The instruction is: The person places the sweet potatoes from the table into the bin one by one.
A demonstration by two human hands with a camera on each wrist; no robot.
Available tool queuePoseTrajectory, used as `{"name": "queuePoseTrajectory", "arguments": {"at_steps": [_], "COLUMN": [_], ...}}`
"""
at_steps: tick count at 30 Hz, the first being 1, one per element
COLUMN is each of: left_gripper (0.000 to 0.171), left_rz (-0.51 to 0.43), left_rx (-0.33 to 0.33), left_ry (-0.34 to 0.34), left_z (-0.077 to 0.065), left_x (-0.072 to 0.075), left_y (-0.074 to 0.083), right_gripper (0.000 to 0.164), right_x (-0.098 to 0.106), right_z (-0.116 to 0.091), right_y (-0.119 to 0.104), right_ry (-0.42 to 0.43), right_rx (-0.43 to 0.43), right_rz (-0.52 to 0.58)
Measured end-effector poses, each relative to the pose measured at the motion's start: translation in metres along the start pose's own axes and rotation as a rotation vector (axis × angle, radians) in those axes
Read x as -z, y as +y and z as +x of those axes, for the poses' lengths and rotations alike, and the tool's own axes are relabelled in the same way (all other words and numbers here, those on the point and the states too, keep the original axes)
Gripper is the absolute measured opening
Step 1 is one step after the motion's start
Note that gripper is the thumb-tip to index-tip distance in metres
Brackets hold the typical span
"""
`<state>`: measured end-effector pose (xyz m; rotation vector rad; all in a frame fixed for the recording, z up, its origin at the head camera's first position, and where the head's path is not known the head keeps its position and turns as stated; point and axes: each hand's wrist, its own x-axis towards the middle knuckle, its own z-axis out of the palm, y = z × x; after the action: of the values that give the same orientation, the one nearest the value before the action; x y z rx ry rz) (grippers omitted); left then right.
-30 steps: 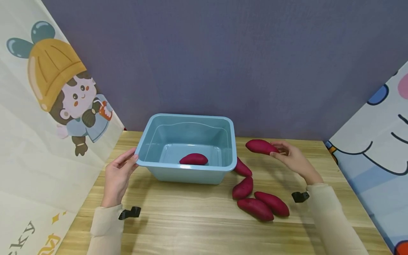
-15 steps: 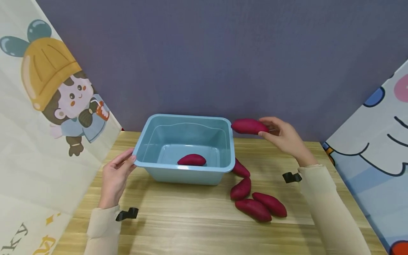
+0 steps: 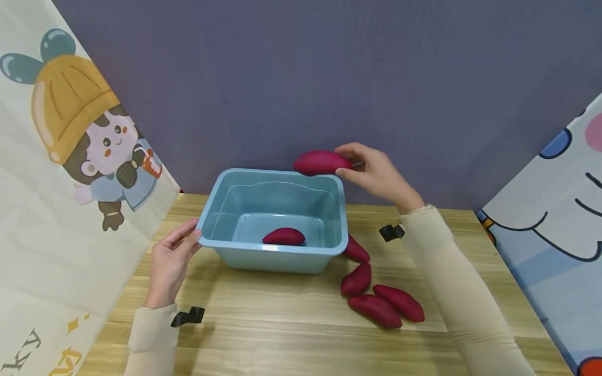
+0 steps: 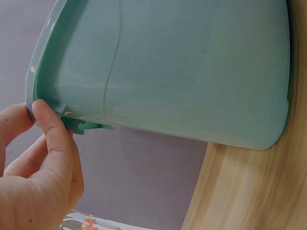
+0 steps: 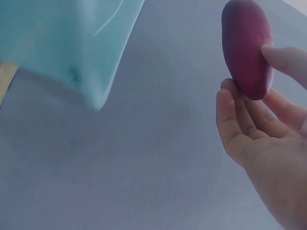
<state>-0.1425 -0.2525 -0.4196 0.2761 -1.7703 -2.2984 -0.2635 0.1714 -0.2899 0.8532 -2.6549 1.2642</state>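
Partner: Largest first. What surrounds us?

Me: Grey-purple wall across the top of the frame. Wood-grain table across the lower part.

Partner: Next size down?

Me: Light-blue basin, upright on the table, centre of the frame. Long side faces me; probably suits a reach from either hand.

Partner: Your hands?

Me: Left hand, left of centre: fingers pinching the rim at its near left corner. Steadying hold, I judge; a corner gives purchase and leaves the mouth uncovered. Right hand, right of centre: fingers grasping one sweet potato near its right end, thumb opposing. End grip likely lets the body jut left while my knuckles stay off the plastic.

Partner: Where exactly is that one?

Me: In the air, upper middle, overlapping the basin's far edge from the head camera; apart from it in the right wrist view. Whether it is directly above the mouth, cannot tell.

Partner: Remaining specimens?

Me: One loose sweet potato inside the basin, toward the near wall. Four more sweet potatoes, lower right of centre, on my right hand's side: presumably for a short reach.
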Motion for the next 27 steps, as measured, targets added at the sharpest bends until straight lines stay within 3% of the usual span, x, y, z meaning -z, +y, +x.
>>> {"name": "queuePoseTrajectory", "arguments": {"at_steps": [6,12,19,27], "left_gripper": [0.045,0.045,0.045,0.048], "left_rz": [-0.007,-0.003,-0.011,0.004], "left_rx": [-0.009,-0.001,-0.013,0.002], "left_ry": [-0.002,-0.005,-0.019,-0.016], "left_z": [0.001,0.0,0.0,-0.001], "left_x": [0.0,0.001,0.006,0.009], "left_y": [0.0,0.001,0.004,0.004], "right_gripper": [0.045,0.045,0.046,0.047], "right_x": [-0.03,-0.067,-0.112,-0.148], "right_z": [0.037,0.057,0.059,0.053], "right_y": [-0.017,-0.022,-0.025,-0.015], "right_ry": [-0.056,-0.142,-0.236,-0.429], "right_rx": [0.049,0.025,-0.026,-0.074], "right_rz": [0.004,0.014,-0.009,-0.168]}}
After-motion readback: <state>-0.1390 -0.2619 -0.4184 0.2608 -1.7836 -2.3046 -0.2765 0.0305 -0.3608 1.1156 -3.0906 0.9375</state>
